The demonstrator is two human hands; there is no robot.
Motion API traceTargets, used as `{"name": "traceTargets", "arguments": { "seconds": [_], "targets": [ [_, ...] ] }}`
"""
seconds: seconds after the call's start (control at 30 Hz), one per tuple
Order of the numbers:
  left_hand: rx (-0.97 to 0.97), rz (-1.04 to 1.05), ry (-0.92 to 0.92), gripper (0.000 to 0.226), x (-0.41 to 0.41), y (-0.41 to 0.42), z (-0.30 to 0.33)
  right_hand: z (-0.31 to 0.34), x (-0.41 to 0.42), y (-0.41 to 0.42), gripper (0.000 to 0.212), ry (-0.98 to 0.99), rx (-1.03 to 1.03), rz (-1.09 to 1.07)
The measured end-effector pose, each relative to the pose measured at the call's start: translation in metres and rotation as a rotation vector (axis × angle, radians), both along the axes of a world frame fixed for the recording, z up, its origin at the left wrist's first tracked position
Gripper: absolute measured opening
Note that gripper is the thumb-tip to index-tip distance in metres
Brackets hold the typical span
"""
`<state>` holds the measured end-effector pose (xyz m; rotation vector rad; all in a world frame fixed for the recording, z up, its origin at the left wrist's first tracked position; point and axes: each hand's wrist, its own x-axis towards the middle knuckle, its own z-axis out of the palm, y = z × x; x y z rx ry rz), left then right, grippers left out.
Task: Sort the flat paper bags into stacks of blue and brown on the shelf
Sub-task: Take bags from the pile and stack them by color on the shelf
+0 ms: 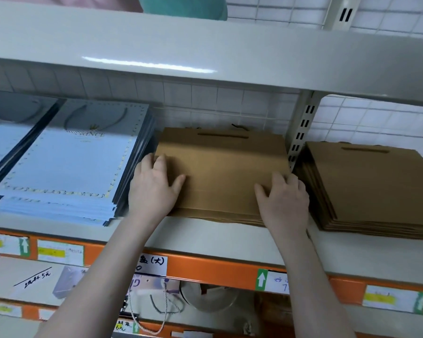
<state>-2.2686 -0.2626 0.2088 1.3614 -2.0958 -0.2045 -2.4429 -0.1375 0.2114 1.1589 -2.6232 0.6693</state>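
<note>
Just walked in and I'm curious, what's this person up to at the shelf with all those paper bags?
A person is tidying flat paper bags on a shelf. Both hands rest on the middle brown stack: the left hand at its left edge, the right hand at its right edge, fingers mostly straight. A blue stack lies just to the left, and another brown stack sits to the right past the shelf upright.
</note>
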Motion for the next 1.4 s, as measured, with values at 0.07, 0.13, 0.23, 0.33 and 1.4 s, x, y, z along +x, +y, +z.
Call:
{"name": "traceTargets", "arguments": {
  "seconds": [0.07,0.13,0.23,0.33,1.4],
  "targets": [
    [-0.072,0.024,-0.014,0.062,0.005,0.009,0.0,0.001,0.009,-0.001,0.048,0.012,0.002,0.049],
    [-0.114,0.062,-0.018,0.061,0.013,0.017,-0.003,0.0,0.02,-0.003,0.05,0.022,0.003,0.107],
    [-0.143,0.157,-0.028,0.057,0.036,0.027,-0.014,-0.004,0.04,-0.008,0.052,0.023,-0.015,0.221],
    [-0.135,0.276,-0.072,0.055,0.069,0.039,-0.024,-0.013,0.064,-0.014,0.053,-0.002,-0.037,0.345],
    [0.027,0.783,-0.049,0.053,0.589,0.031,-0.045,-0.028,0.589,-0.144,0.048,0.019,0.052,0.914]
  ]
}}
